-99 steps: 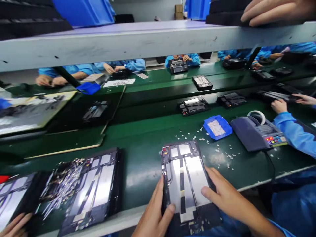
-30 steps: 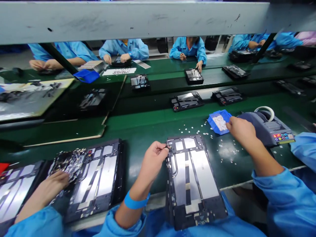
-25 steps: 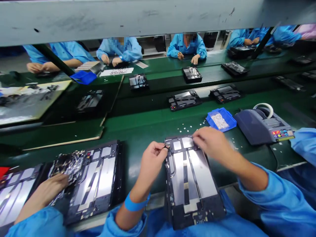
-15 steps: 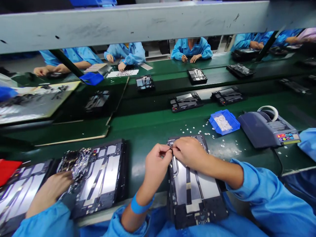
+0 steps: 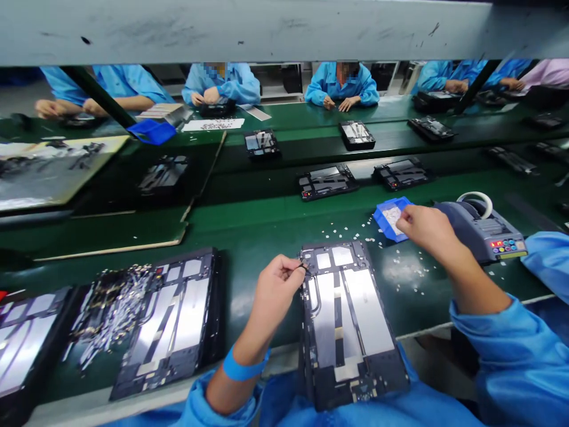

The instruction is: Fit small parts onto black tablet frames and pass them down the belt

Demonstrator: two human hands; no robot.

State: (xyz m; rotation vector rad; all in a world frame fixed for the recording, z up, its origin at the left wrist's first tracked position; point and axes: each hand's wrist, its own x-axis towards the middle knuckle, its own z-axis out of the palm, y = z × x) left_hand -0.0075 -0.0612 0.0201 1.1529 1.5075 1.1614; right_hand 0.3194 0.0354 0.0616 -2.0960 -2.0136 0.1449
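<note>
An opened tablet [image 5: 366, 308] with silver battery panels leans in front of me, its lower end over the green bench edge. My left hand [image 5: 274, 290], with a blue wristband [image 5: 244, 365], pinches a small dark part [image 5: 304, 265] at the tablet's upper left corner. Out to the right, my right hand [image 5: 429, 231] is over a blue tray [image 5: 380, 222] of small white pieces [image 5: 392, 217]. Its fingers are closed together, and whatever they hold is hidden.
Beside the tray stands a grey tape dispenser [image 5: 482, 228] with a white roll. White scraps [image 5: 406, 276] dot the bench. To the left, a pile of thin metallic strips [image 5: 113, 311] lies against another open tablet [image 5: 191, 314]. Co-workers in blue [image 5: 342, 89] sit opposite, beneath a grey beam [image 5: 284, 32].
My right hand has left the tablet's upper corner and moved right to the blue tray. My left hand stays at the corner. A co-worker's hand has gone from the strip pile.
</note>
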